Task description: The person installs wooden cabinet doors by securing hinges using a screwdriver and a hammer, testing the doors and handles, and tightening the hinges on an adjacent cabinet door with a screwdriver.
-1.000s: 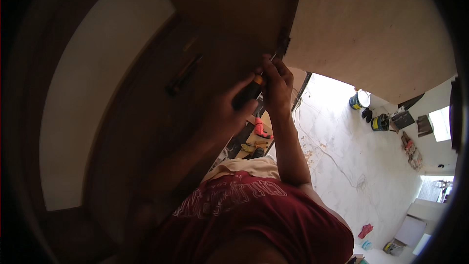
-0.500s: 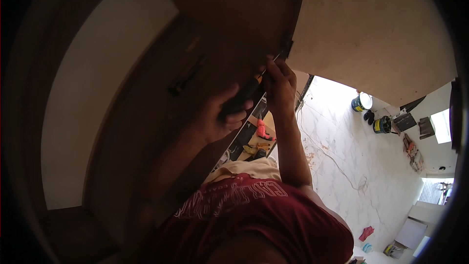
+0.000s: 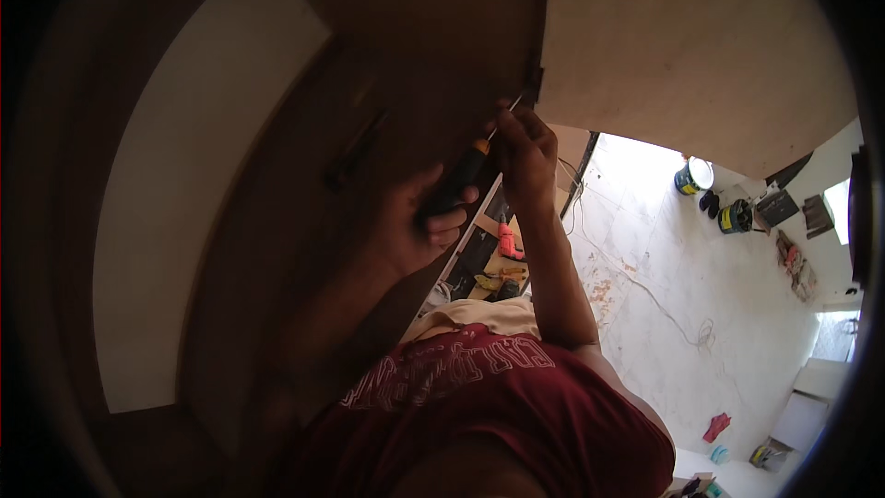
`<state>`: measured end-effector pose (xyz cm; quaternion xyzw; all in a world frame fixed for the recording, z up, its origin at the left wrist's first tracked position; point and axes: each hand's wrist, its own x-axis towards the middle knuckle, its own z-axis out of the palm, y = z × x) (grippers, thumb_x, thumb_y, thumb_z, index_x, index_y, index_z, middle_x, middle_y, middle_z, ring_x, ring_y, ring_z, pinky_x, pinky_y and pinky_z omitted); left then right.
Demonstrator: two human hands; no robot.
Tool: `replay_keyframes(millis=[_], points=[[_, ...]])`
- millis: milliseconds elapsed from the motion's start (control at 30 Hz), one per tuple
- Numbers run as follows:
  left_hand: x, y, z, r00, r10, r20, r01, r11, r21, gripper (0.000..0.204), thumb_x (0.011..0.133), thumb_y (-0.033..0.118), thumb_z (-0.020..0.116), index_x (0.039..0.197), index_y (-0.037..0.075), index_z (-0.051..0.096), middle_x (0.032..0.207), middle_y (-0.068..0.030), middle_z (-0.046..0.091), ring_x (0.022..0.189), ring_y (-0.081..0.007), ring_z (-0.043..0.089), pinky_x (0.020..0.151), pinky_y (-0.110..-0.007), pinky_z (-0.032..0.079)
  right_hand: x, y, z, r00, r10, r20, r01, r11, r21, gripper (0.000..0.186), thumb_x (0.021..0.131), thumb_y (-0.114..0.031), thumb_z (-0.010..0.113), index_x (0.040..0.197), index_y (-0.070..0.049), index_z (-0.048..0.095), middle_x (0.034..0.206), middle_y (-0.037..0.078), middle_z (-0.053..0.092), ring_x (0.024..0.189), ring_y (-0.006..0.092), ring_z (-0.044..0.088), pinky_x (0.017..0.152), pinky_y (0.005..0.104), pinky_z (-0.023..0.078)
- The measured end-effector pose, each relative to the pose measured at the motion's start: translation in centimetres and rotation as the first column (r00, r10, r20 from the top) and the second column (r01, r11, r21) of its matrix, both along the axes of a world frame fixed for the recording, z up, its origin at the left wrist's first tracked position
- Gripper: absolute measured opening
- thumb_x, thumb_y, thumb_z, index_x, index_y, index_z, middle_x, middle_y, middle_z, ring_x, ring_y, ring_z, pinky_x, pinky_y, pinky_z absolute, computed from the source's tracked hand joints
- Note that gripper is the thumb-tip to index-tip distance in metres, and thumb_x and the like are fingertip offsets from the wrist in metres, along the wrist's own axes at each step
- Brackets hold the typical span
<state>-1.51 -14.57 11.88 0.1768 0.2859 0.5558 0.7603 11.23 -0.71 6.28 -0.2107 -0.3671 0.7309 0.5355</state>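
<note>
My left grip (image 3: pixel 406 221) is clamped round the handle of the screwdriver (image 3: pixel 468 168); my right grip (image 3: pixel 530 157) pinches its shaft, tip near the left edge of the pale panel (image 3: pixel 682 46).

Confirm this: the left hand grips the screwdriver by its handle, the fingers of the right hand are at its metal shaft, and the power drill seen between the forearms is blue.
Not quite: the power drill is red, not blue, as the head view shows. The rest stands: the left hand grips the screwdriver by its handle, with the right hand's fingers at its metal shaft.
</note>
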Motion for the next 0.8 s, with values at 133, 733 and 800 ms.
replay_keyframes(millis=[133, 733, 800], points=[[0.4, 0.8, -1.1, 0.995, 0.005, -0.103, 0.005, 0.996, 0.091, 0.051, 0.103, 0.030, 0.051, 0.151, 0.015, 0.044, 0.094, -0.0118, 0.063, 0.053, -0.0107, 0.053, 0.046, -0.022, 0.044, 0.1, 0.1, 0.6, 0.999, 0.051, -0.008, -0.051, 0.998, -0.031, 0.025, 0.098, -0.016, 0.063, 0.116, 0.002, 0.064, 0.083, 0.005, 0.069, 0.049, 0.0040, 0.046, 0.044, 0.0198, 0.033], [2.7, 1.4, 0.8, -0.484, 0.473, -0.736, 0.242, 0.881, 0.406, 0.058, 0.099, 0.034, 0.059, 0.146, 0.002, 0.045, 0.105, -0.0101, 0.068, 0.070, -0.0192, 0.068, 0.068, -0.030, 0.058, 0.3, 0.1, 1.3, 0.994, 0.029, 0.107, -0.035, 0.998, 0.055, 0.026, 0.095, -0.014, 0.065, 0.116, 0.002, 0.063, 0.083, 0.008, 0.071, 0.049, 0.0047, 0.049, 0.043, 0.0194, 0.034], [2.4, 1.1, 0.7, -0.205, 0.362, -0.909, 0.099, 0.932, 0.349, 0.056, 0.099, 0.031, 0.059, 0.146, 0.003, 0.046, 0.102, -0.0110, 0.069, 0.070, -0.0198, 0.069, 0.068, -0.031, 0.058, 0.0, 0.4, 1.2, 0.999, 0.034, -0.005, -0.034, 0.999, 0.024, 0.026, 0.095, -0.014, 0.066, 0.116, 0.002, 0.063, 0.083, 0.008, 0.071, 0.049, 0.0045, 0.049, 0.043, 0.0193, 0.033]])
